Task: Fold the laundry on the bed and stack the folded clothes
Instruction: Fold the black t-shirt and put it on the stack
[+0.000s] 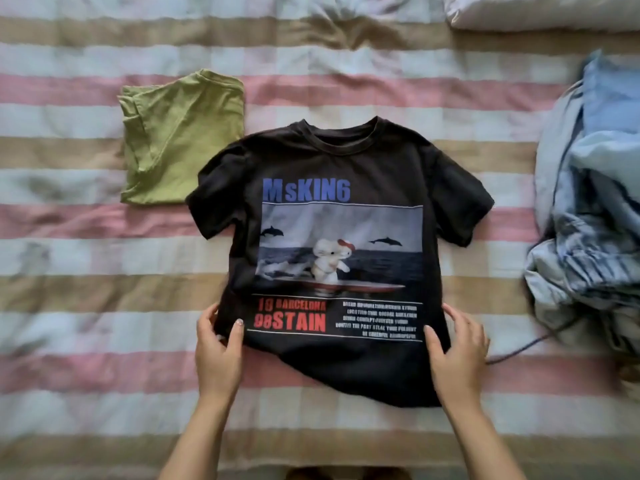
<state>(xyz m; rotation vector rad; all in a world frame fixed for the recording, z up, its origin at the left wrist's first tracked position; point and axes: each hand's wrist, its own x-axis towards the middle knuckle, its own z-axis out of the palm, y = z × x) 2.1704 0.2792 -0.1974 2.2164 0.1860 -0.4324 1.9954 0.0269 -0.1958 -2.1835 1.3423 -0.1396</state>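
A black T-shirt (346,157) with a surfing print lies face up in the middle of the bed, collar pointing away from me. My left hand (218,348) pinches its lower left side, thumb on top of the cloth. My right hand (457,344) grips the lower right side the same way. A folded green shirt (180,140) lies to the upper left, its corner touching the black shirt's left sleeve. A heap of unfolded blue and white clothes (595,209) sits at the right edge.
The bed cover (69,258) is striped pink, white and tan. A white pillow (540,12) lies at the top right. A dark cord (519,351) trails from the heap toward the black shirt.
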